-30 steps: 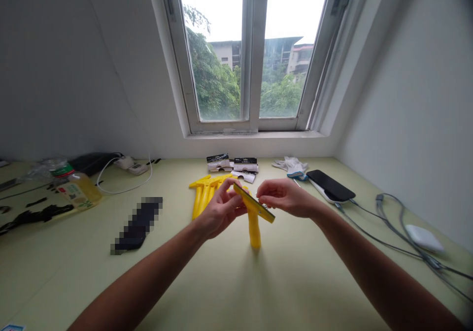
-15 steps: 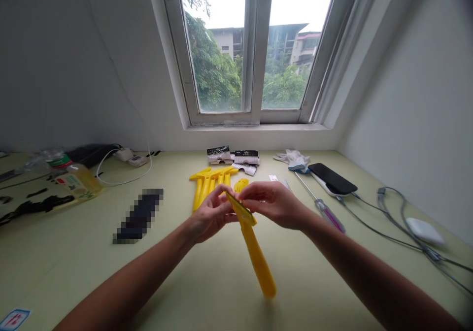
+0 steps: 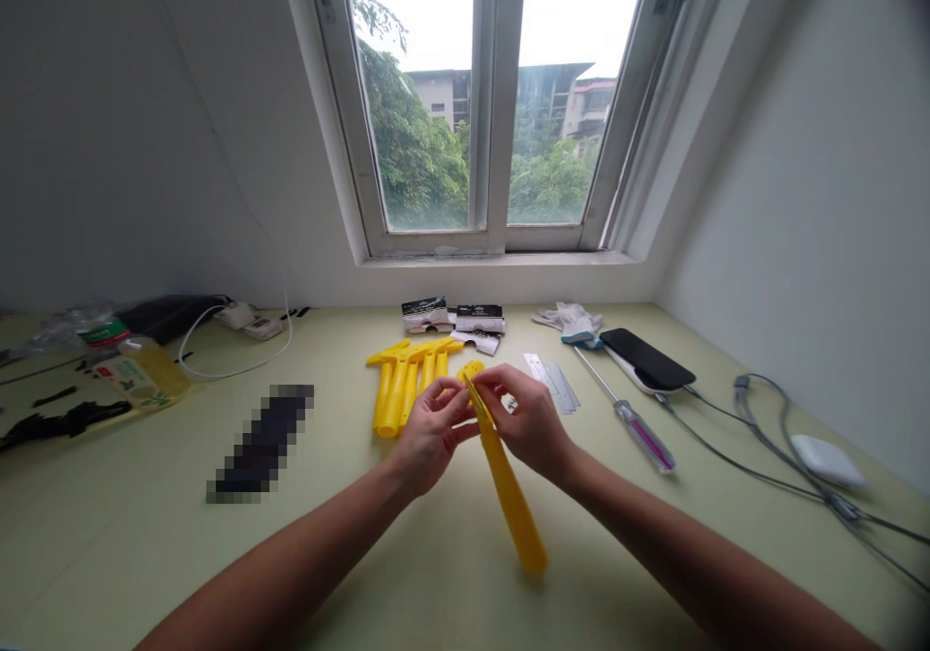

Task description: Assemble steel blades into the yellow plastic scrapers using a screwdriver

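Observation:
A yellow plastic scraper [image 3: 514, 506] is held above the table, its handle slanting down toward me and its head up between my hands. My left hand [image 3: 428, 438] pinches the head from the left. From the right, my right hand [image 3: 534, 423] has its thumb and fingers closed on the same head, which is seen almost edge-on. The fingers cover much of the head. Just beyond my left hand lie several more yellow scrapers [image 3: 396, 389] side by side. Another yellow piece [image 3: 471, 368] shows partly behind the fingers. Small metal bits [image 3: 511, 403] sit by my right hand.
Flat metal blades [image 3: 550, 382] and a screwdriver [image 3: 643, 435] lie to the right, near a phone [image 3: 646, 358], a glove [image 3: 571, 318] and cables [image 3: 791, 433]. Black-and-white packets [image 3: 480, 319] are at the back. A bottle [image 3: 138, 365] and a pixelated dark object [image 3: 263, 443] are left.
The scraper's head has turned more edge-on, and my right hand has shifted slightly left and down. The flat blades on the table now show more fully. The whole view has shifted a little.

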`<state>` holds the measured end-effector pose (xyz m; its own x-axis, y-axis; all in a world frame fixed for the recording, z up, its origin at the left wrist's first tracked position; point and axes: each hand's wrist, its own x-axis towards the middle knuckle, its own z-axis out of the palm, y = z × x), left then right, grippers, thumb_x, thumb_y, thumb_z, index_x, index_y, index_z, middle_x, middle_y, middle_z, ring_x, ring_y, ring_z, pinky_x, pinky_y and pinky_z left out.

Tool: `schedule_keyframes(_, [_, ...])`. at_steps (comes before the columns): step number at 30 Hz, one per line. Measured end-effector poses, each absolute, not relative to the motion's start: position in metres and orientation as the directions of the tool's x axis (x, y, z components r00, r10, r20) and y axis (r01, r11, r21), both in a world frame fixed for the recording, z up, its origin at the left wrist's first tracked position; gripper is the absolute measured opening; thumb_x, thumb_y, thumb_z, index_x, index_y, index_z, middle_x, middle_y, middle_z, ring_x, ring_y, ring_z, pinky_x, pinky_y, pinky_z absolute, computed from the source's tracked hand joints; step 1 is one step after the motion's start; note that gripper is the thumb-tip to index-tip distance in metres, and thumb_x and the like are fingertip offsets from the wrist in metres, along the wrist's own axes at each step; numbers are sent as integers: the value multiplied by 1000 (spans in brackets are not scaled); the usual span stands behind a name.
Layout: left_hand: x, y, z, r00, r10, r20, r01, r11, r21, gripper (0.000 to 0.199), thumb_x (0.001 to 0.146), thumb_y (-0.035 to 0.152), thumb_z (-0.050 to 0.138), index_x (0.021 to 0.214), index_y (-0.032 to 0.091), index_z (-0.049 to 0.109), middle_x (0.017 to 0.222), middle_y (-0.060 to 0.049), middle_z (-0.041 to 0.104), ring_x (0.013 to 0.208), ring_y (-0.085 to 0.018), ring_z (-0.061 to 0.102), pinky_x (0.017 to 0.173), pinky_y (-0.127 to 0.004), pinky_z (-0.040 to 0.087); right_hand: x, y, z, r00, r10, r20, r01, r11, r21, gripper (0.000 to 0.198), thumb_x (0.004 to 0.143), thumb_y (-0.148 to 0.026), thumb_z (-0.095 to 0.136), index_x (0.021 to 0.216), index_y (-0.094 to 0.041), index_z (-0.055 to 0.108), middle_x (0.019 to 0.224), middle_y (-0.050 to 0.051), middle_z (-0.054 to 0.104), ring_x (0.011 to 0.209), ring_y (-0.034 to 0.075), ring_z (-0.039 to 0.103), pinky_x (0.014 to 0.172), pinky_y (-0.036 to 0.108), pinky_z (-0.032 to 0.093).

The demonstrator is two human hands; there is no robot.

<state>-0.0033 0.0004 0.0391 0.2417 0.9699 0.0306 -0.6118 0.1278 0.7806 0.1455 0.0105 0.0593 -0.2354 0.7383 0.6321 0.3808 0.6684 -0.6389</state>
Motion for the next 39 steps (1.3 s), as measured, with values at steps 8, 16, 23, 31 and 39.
schedule_keyframes(8, [6,-3,29,49,996,-72,-664,86,742,26,63,10,79,85,14,67,82,-2,70,71,-12,64,66,-20,52,140,11,50,-231,665,710,474,714,-515,10,88,-16,50,88,-20,59,81,4,60,73,16,58,67,29,51])
schedule_keyframes(16, [-2,-17,31,214,975,-51,-713,192,674,30,71,9,61,99,19,67,98,-4,68,90,-18,62,85,-36,51,145,19,38,-281,641,715,516,728,-450,16,90,-14,47,94,-20,61,91,7,62,83,19,60,75,33,52])
schedule_keyframes(23, [0,-22,32,299,952,67,-686,166,709,42,68,5,69,108,18,64,101,-6,66,102,-21,58,92,-34,45,143,19,35,-274,622,733,515,739,-435,16,90,-15,49,93,-21,63,91,8,63,85,20,60,76,36,54])
schedule_keyframes(31, [-9,-17,27,246,969,-29,-653,187,734,33,70,16,77,101,18,65,97,-5,62,86,-16,58,77,-30,50,144,21,35,-291,658,695,406,742,-533,17,90,-18,51,96,-22,66,93,7,68,86,19,64,78,35,54])
schedule_keyframes(39, [-12,-11,20,287,957,-42,-654,227,722,19,81,22,68,96,13,62,91,-5,57,68,-9,53,62,-23,48,152,29,33,-209,808,551,350,587,-729,14,87,-27,57,95,-19,66,93,6,70,82,18,66,77,32,55])
